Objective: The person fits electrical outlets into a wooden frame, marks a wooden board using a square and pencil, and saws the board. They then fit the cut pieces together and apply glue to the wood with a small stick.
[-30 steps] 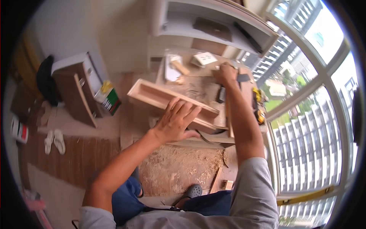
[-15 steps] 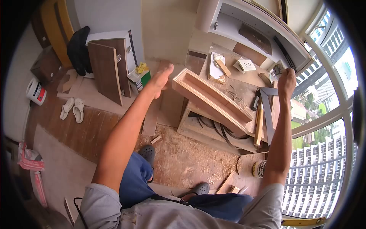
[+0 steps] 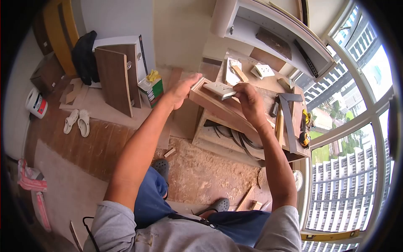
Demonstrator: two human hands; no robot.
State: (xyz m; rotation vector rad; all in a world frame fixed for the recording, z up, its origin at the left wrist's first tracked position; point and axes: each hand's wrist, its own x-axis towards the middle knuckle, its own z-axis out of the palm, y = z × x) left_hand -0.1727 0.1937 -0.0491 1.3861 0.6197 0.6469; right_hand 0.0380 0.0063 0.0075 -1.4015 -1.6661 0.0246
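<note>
My right hand (image 3: 250, 103) pinches the near edge of a white electrical socket plate (image 3: 219, 89). It holds the plate over the far end of a long, narrow wooden box (image 3: 218, 108), overlapping the box's open top in this view. At the box's far left end is my left hand (image 3: 184, 92), its fingers stretched out along the end panel and not wrapped round anything. The box lies slantwise on the workbench, and my right forearm covers part of its nearer end. Another white socket plate (image 3: 264, 71) rests farther back on the bench.
On the bench (image 3: 233, 56) are a metal square (image 3: 288, 122), a hammer (image 3: 278, 122), wood scraps and a tape measure (image 3: 304, 138). Above hangs an open cabinet (image 3: 252, 25). Shavings cover the floor (image 3: 201, 176). Loose panels (image 3: 111, 82) lean at left; windows are at right.
My right hand has come left from beside the window, bringing the socket plate over the box. My left hand has shifted slightly right, up to the box's end.
</note>
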